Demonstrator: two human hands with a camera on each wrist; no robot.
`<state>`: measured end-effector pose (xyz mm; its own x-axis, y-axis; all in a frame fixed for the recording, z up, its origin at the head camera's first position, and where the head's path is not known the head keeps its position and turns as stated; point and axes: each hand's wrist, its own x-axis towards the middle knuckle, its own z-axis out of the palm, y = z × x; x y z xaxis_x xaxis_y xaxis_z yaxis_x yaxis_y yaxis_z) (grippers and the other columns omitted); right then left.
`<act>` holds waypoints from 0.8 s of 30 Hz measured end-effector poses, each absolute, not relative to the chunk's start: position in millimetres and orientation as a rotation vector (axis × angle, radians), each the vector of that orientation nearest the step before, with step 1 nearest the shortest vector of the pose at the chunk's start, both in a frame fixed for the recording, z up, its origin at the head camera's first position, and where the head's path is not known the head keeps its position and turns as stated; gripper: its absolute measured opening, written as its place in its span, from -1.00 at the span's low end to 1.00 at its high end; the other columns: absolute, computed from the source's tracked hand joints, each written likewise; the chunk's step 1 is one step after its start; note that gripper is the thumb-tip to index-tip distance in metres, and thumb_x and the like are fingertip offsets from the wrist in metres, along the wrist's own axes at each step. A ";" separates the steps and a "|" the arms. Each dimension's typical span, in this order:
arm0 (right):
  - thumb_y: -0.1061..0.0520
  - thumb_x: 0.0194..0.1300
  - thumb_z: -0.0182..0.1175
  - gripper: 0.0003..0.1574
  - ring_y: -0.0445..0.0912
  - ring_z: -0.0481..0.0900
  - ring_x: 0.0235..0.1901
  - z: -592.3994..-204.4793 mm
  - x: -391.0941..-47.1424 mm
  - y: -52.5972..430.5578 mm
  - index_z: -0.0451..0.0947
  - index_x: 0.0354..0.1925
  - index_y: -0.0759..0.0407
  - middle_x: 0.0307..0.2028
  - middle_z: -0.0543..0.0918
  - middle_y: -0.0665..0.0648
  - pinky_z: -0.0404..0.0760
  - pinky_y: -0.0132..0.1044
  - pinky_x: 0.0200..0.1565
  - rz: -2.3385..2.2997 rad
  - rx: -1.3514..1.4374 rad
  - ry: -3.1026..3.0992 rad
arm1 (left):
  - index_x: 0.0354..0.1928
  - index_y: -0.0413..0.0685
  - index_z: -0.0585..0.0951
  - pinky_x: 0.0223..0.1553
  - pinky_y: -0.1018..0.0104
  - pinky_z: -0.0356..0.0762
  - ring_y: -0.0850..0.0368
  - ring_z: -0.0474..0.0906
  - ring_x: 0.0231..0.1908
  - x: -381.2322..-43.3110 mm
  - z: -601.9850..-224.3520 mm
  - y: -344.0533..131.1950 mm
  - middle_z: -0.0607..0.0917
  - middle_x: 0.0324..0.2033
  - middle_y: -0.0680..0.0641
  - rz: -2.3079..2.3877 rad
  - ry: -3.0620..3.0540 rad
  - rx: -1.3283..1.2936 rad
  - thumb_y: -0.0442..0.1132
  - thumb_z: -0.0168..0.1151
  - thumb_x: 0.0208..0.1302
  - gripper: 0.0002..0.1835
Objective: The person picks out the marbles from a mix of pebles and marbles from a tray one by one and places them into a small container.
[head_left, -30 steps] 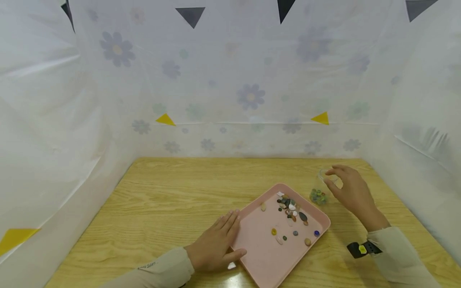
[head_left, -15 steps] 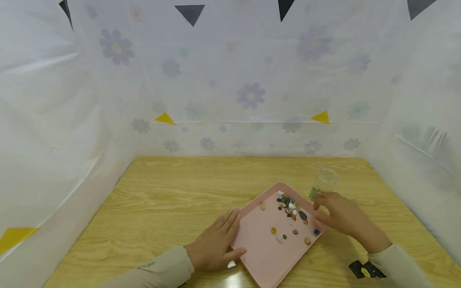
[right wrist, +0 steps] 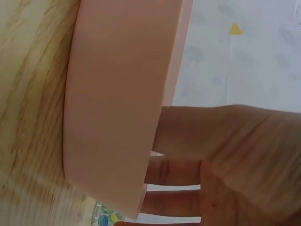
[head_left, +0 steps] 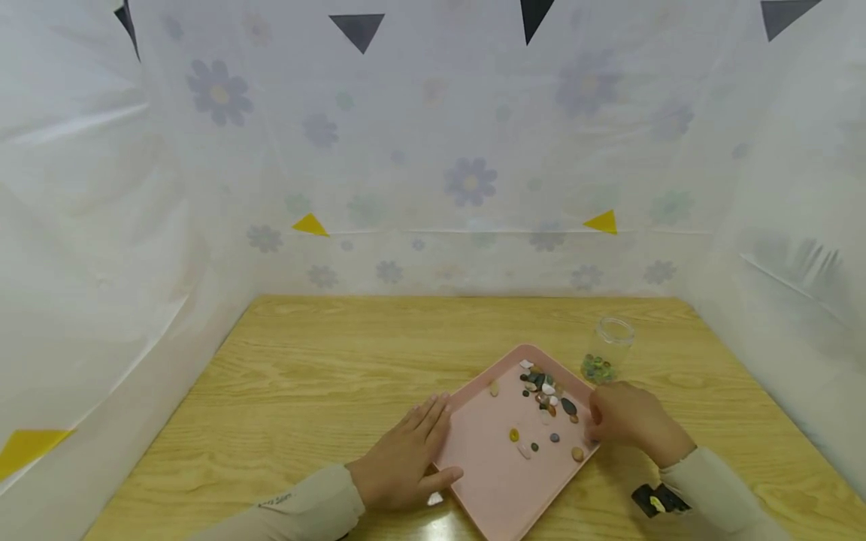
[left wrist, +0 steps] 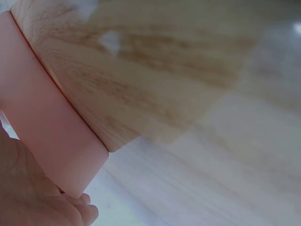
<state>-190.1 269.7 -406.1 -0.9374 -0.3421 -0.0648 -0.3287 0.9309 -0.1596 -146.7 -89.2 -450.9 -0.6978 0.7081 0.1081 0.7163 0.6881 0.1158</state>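
My left hand [head_left: 406, 458] rests along the left edge of a pink tray [head_left: 494, 481], fingers straight and thumb over the rim. In the left wrist view that hand [left wrist: 28, 188] lies against the tray's wall [left wrist: 56, 113]. My right hand [head_left: 629, 421] reaches over the tray's right corner with fingers pointing down inside. Its fingertips are hidden behind the tray wall [right wrist: 117, 94] in the right wrist view, where the thumb and fingers [right wrist: 174, 170] show past the rim. The spot where a blue bead lay is covered by this hand. Several pebbles [head_left: 568, 406] lie in the tray.
A clear glass jar [head_left: 612, 346] holding several colored glass marbles [head_left: 598, 368] stands upright behind the tray's right corner. A yellow ring-like bead [head_left: 514, 435] and a tan pebble [head_left: 577, 454] lie apart from the pebble cluster. White sheeting [head_left: 440, 150] encloses the wooden table [head_left: 325, 361].
My right hand has moved from the jar's mouth down and toward me to the tray's right corner, covering the blue bead. My left hand and the tray have stayed in place.
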 end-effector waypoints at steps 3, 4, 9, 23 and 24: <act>0.16 -0.16 0.39 -0.63 -0.14 0.27 -0.64 -406.5 -191.5 266.2 0.34 -0.71 0.04 -0.68 0.35 -0.04 0.19 -0.30 -0.62 -0.190 -0.489 2.996 | 0.46 -0.34 -0.02 0.42 0.01 0.00 -0.16 -0.10 0.46 -145.9 -449.4 -89.2 -0.04 0.47 -0.28 -0.234 -2.840 -1.197 0.33 -0.43 0.43 -0.09; 0.17 -0.16 0.38 -0.65 -0.13 0.27 -0.64 -406.8 -192.3 265.0 0.33 -0.70 0.05 -0.67 0.36 -0.03 0.20 -0.29 -0.62 -0.171 -0.481 2.996 | 0.46 -0.35 -0.01 0.42 0.01 0.00 -0.17 -0.09 0.46 -145.7 -448.8 -89.2 -0.04 0.47 -0.28 -0.238 -2.843 -1.196 0.33 -0.42 0.43 -0.09; 0.22 -0.06 0.30 -0.72 -0.07 0.31 -0.60 -408.0 -195.1 259.0 0.35 -0.63 0.09 -0.62 0.39 0.03 0.25 -0.21 -0.60 -0.069 -0.433 2.978 | 0.46 -0.34 -0.02 0.42 0.01 -0.01 -0.16 -0.11 0.46 -144.7 -446.4 -88.8 -0.06 0.47 -0.28 -0.260 -2.869 -1.198 0.32 -0.41 0.43 -0.10; 0.23 0.04 0.27 -0.70 -0.08 0.30 -0.61 -406.1 -192.4 256.4 0.34 -0.64 0.10 -0.63 0.38 0.04 0.24 -0.24 -0.61 -0.079 -0.454 2.986 | 0.46 -0.34 0.00 0.42 -0.01 0.01 -0.15 -0.11 0.46 -145.6 -448.5 -88.7 -0.05 0.47 -0.28 -0.239 -2.856 -1.202 0.32 -0.43 0.43 -0.10; 0.23 0.04 0.27 -0.67 -0.09 0.28 -0.63 -406.9 -192.2 256.7 0.32 -0.67 0.10 -0.65 0.36 0.02 0.22 -0.26 -0.62 -0.092 -0.460 2.995 | 0.46 -0.34 0.00 0.42 0.00 0.01 -0.15 -0.11 0.46 -145.7 -448.7 -88.8 -0.05 0.47 -0.28 -0.236 -2.855 -1.201 0.32 -0.43 0.43 -0.10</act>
